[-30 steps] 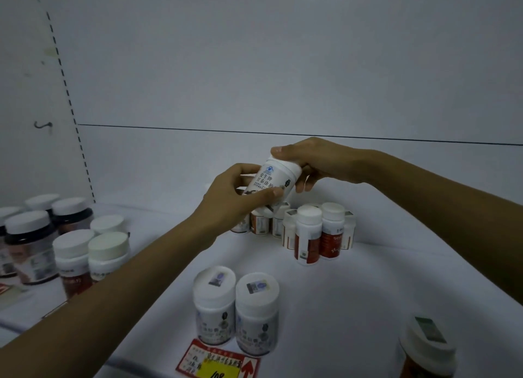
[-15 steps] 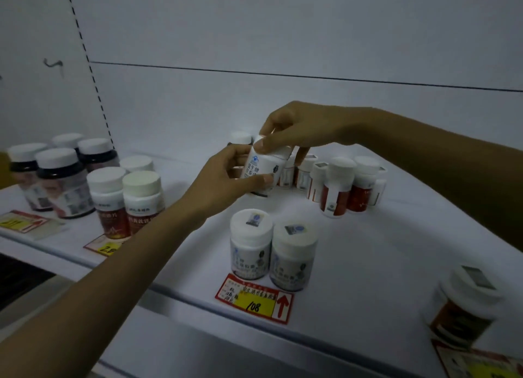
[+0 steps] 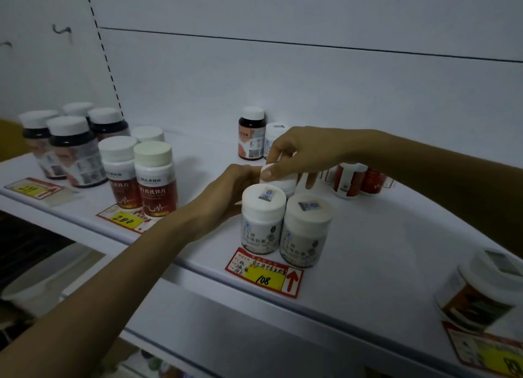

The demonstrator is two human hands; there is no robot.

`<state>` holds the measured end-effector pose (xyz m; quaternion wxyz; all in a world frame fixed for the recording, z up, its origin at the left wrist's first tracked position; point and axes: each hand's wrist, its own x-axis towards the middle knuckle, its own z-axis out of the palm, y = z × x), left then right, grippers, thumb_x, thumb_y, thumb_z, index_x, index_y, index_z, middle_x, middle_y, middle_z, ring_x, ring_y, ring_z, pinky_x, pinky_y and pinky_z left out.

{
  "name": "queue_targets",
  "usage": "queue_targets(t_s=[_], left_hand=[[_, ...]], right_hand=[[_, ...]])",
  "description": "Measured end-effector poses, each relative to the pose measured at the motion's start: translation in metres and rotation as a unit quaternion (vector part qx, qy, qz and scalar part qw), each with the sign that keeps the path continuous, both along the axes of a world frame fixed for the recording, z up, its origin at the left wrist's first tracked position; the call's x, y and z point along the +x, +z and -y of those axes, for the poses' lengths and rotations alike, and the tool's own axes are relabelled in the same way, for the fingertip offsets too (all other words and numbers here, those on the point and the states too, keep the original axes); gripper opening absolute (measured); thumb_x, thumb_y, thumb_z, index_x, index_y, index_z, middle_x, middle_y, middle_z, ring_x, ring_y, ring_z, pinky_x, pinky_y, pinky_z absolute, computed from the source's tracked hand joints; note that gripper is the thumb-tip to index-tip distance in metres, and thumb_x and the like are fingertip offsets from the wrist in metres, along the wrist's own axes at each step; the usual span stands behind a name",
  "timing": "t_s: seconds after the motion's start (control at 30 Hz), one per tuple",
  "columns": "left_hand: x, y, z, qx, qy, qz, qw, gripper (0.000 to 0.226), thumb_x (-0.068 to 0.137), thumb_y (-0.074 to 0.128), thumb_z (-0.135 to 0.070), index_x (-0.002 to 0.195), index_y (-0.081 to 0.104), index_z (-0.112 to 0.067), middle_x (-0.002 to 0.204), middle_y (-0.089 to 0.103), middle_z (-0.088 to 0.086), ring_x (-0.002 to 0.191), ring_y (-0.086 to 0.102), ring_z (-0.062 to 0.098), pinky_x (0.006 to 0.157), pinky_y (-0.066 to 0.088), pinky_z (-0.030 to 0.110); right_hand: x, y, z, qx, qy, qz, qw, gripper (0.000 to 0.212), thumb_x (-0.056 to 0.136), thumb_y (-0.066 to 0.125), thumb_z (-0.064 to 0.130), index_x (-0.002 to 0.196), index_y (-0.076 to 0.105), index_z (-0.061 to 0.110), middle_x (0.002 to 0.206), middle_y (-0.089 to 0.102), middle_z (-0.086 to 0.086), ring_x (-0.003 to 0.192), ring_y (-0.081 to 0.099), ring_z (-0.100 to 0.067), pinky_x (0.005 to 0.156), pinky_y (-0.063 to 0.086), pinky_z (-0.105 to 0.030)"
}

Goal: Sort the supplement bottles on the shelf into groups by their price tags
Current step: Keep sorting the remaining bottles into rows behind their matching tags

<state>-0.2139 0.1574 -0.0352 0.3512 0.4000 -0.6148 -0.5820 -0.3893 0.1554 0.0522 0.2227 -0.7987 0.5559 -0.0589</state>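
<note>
My right hand point(image 3: 300, 154) pinches the white-capped bottle point(image 3: 278, 179) by its lid, my left hand point(image 3: 226, 196) steadying its side, just behind two matching grey-labelled bottles point(image 3: 283, 225) above the "108" price tag point(image 3: 264, 273).

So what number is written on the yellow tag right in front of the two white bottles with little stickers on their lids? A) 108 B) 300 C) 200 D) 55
A: the yellow price tag lying at the shelf edge just in front of the two white bottles reads 108 in handwriting, beside a red arrow; the 200 tag sits further left, in front of the red-labelled bottles.
</note>
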Motion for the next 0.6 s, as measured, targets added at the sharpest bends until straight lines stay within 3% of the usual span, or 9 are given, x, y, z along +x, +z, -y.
queue_targets(t_s=[0.07, 0.17, 0.33, 0.5, 0.6], left_hand=[[0.0, -0.001, -0.001, 0.001, 0.01, 0.006, 1.0, 0.049, 0.09, 0.043, -0.031, 0.128, 0.048, -0.001, 0.13, 0.055, 0.017, 0.118, 0.055, 0.028, 0.096, 0.048, 0.038], [-0.002, -0.002, -0.005, 0.002, 0.019, 0.007, 1.0, 0.051, 0.09, 0.042, -0.039, 0.128, 0.05, -0.005, 0.129, 0.057, 0.014, 0.117, 0.057, 0.026, 0.097, 0.047, 0.038], [-0.004, 0.002, -0.01, -0.034, -0.014, 0.051, 0.998, 0.034, 0.098, 0.029, -0.04, 0.11, 0.059, -0.031, 0.117, 0.065, -0.002, 0.11, 0.06, 0.017, 0.099, 0.044, 0.036], [-0.003, 0.009, -0.007, -0.075, -0.006, 0.079, 0.994, 0.038, 0.099, 0.025, -0.039, 0.118, 0.056, -0.026, 0.118, 0.063, -0.004, 0.108, 0.06, 0.012, 0.094, 0.047, 0.03], [-0.005, 0.013, 0.004, -0.076, 0.032, 0.046, 0.995, 0.038, 0.099, 0.026, -0.038, 0.122, 0.052, -0.024, 0.121, 0.061, -0.004, 0.109, 0.059, 0.012, 0.089, 0.047, 0.026]], right_hand=[[-0.001, 0.0, -0.002, 0.0, -0.002, 0.007, 1.0, 0.041, 0.083, 0.063, 0.046, 0.11, 0.061, 0.015, 0.093, 0.065, 0.004, 0.075, 0.067, -0.01, 0.052, 0.054, -0.018], [-0.001, -0.003, -0.005, -0.003, -0.009, 0.012, 1.0, 0.041, 0.083, 0.063, 0.047, 0.11, 0.061, 0.016, 0.09, 0.064, 0.005, 0.074, 0.067, -0.011, 0.053, 0.055, -0.019], [-0.002, -0.002, -0.01, 0.012, -0.011, 0.006, 1.0, 0.042, 0.083, 0.061, 0.049, 0.115, 0.057, 0.021, 0.089, 0.063, 0.006, 0.08, 0.071, -0.017, 0.063, 0.06, -0.028], [-0.004, 0.008, -0.007, 0.033, -0.022, 0.023, 0.999, 0.036, 0.091, 0.05, 0.046, 0.114, 0.055, 0.019, 0.099, 0.065, -0.002, 0.078, 0.069, -0.017, 0.059, 0.057, -0.025], [-0.004, 0.021, 0.004, 0.019, -0.038, 0.041, 0.998, 0.029, 0.095, 0.047, 0.04, 0.109, 0.056, 0.016, 0.098, 0.069, -0.007, 0.076, 0.068, -0.016, 0.062, 0.058, -0.025]])
